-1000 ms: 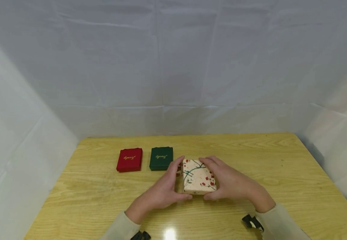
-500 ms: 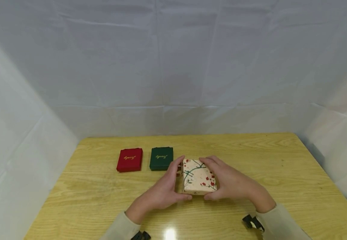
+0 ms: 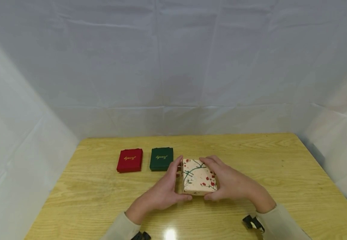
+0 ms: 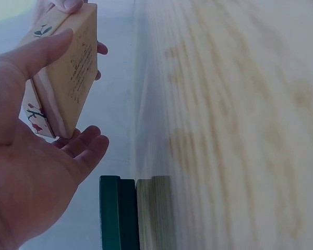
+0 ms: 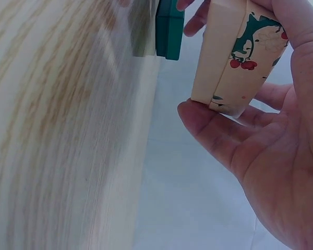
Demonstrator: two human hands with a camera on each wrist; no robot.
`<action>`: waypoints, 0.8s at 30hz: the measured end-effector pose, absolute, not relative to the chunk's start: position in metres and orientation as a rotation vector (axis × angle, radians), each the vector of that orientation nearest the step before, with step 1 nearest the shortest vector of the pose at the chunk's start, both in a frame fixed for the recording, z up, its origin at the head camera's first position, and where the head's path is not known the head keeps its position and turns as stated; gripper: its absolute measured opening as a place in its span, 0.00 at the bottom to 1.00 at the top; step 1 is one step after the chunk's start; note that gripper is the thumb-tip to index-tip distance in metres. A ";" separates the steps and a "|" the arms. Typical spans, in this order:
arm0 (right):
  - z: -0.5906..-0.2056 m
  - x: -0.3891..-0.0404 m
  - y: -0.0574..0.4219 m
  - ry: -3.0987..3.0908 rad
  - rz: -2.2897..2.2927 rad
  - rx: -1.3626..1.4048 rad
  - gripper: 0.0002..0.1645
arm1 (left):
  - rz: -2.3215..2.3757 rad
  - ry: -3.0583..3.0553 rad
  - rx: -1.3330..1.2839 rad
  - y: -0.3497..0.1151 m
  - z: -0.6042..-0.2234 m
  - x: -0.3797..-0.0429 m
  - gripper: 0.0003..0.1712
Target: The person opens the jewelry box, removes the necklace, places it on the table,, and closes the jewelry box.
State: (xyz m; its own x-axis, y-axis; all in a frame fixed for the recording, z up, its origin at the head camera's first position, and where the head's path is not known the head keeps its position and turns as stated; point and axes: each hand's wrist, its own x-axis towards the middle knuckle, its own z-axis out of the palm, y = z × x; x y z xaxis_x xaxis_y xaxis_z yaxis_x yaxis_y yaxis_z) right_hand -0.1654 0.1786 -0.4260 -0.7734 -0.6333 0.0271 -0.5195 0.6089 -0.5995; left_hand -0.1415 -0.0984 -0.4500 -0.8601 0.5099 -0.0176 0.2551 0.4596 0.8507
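Note:
Both hands hold a cream square gift box [image 3: 198, 176] printed with red blossoms and green branches. My left hand [image 3: 162, 190] grips its left side, thumb along the near edge and fingers toward the far edge. On the opposite side my right hand [image 3: 231, 180] holds it the same way. The left wrist view shows the box [image 4: 75, 73] raised off the wood, with small dark print on its underside. A seam between lid and base runs round the box [image 5: 214, 57] in the right wrist view; the lid is on.
A green box [image 3: 161, 163] with gold lettering lies just beyond my left fingers. Left of it lies a similar red box [image 3: 130, 163]. All this is on a wooden table [image 3: 95, 200], with white cloth [image 3: 173, 66] hanging behind and at the sides.

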 end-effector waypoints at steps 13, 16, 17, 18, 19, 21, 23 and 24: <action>-0.426 -0.164 0.179 2.644 -0.917 -0.999 0.73 | 1.393 2.423 0.632 -0.098 -0.450 -0.141 0.77; -0.426 -0.164 0.179 2.641 -0.919 -1.001 0.72 | 1.403 2.431 0.632 -0.098 -0.449 -0.141 0.77; -0.425 -0.164 0.179 2.641 -0.918 -1.001 0.72 | 1.405 2.433 0.633 -0.098 -0.449 -0.141 0.77; -0.425 -0.164 0.179 2.640 -0.918 -1.001 0.72 | 1.409 2.435 0.634 -0.098 -0.448 -0.141 0.77; -0.425 -0.164 0.179 2.636 -0.919 -1.000 0.72 | 1.412 2.435 0.634 -0.097 -0.448 -0.141 0.78; -0.425 -0.164 0.179 2.631 -0.921 -0.997 0.72 | 1.418 2.436 0.633 -0.097 -0.447 -0.140 0.78; -0.425 -0.164 0.179 2.628 -0.922 -0.995 0.72 | 1.425 2.436 0.631 -0.097 -0.446 -0.140 0.78; -0.425 -0.164 0.179 2.626 -0.925 -0.994 0.72 | 1.426 2.437 0.631 -0.097 -0.446 -0.140 0.78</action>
